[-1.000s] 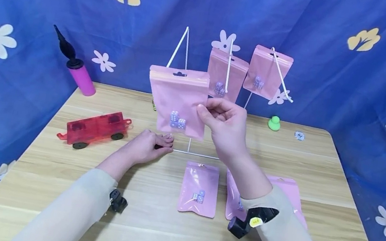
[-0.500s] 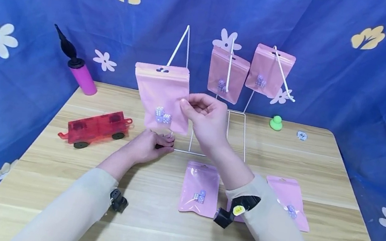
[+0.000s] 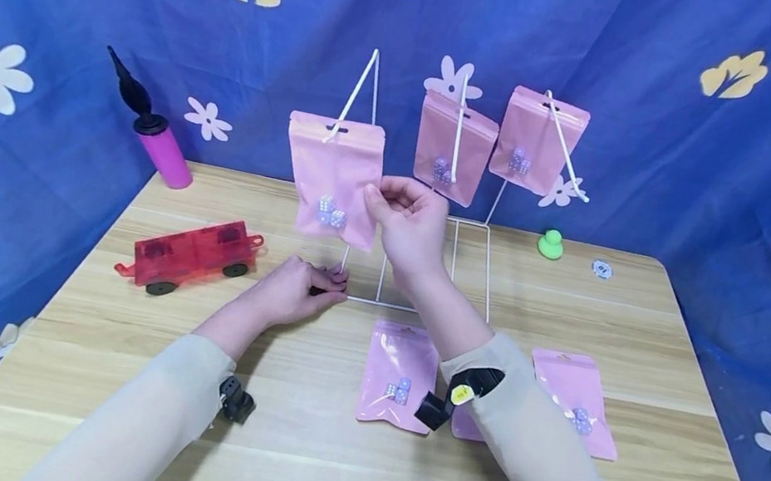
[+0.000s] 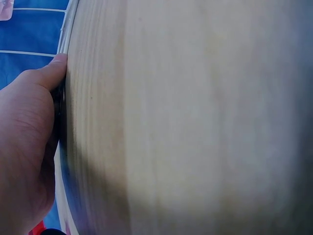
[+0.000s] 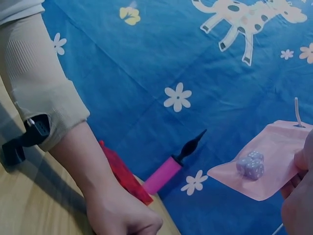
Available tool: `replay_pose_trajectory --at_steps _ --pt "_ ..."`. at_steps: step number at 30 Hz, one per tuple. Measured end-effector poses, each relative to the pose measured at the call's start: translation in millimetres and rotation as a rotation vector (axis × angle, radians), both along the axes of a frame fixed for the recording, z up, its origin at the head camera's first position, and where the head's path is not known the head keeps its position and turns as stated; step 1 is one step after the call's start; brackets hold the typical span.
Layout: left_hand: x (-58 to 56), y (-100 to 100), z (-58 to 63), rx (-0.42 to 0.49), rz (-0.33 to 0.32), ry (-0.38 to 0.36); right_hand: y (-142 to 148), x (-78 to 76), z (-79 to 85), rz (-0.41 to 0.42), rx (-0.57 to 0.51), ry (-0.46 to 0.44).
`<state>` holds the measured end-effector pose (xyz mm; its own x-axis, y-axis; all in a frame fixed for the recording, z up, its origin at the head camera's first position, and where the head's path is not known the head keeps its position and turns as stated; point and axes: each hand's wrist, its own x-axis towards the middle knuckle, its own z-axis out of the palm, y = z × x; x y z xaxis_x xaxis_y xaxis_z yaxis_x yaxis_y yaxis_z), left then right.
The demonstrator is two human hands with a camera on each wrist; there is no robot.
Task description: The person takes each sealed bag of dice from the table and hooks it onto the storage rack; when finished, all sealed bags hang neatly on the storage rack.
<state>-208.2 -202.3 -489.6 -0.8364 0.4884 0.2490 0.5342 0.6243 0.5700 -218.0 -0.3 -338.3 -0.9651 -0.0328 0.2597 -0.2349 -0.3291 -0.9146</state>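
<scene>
My right hand (image 3: 409, 223) pinches the right edge of a pink zip bag (image 3: 335, 174) with lilac dice (image 3: 331, 213) in its bottom. The bag's hang hole is at the left hook (image 3: 353, 97) of a white wire display rack (image 3: 488, 278); in the right wrist view the hook's tip (image 5: 297, 110) pokes up at the hole. Low at the rack's front left corner, my left hand (image 3: 302, 290) grips the base wire between thumb and fingers. Similar bags hang on the middle hook (image 3: 455, 146) and the right hook (image 3: 567, 147).
More pink dice bags lie on the table in front of the rack, a left one (image 3: 402, 361), a right one (image 3: 574, 388) and one under my right forearm. A red toy wagon (image 3: 194, 254) and a pink balloon pump (image 3: 167, 156) stand left. A green duck (image 3: 550, 244) and a chip (image 3: 602, 269) sit right.
My right hand has brought the bag left, then raised it slightly, so its hole now meets the left hook. The left hand has stayed at the rack's base.
</scene>
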Motion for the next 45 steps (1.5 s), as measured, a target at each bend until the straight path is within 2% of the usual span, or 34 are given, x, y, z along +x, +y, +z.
replay_pose_trajectory --at_steps 11,21,25,30,34,39,45 --pt "-1.1 1 0.6 -0.039 0.014 -0.026 -6 -31.9 -1.8 -0.093 0.023 -0.031" --pt "-1.7 1 1.4 -0.057 0.029 -0.035 -8 -51.4 1.3 -0.156 0.042 -0.068" --pt "-0.9 2 2.8 -0.056 0.031 -0.043 -8 -56.8 1.6 -0.159 0.045 -0.091" --pt "0.5 2 3.4 -0.047 0.031 -0.048 -3 -61.4 -0.9 -0.139 0.107 -0.073" --pt "0.7 2 4.3 -0.039 0.026 -0.056 9 -60.9 -5.3 -0.098 0.161 -0.02" --pt "0.3 3 3.6 -0.033 0.024 -0.056 29 -51.3 -9.8 -0.031 0.195 0.059" --pt "-0.1 2 2.5 -0.037 0.022 -0.061 64 -34.1 -11.5 0.048 0.291 0.068"
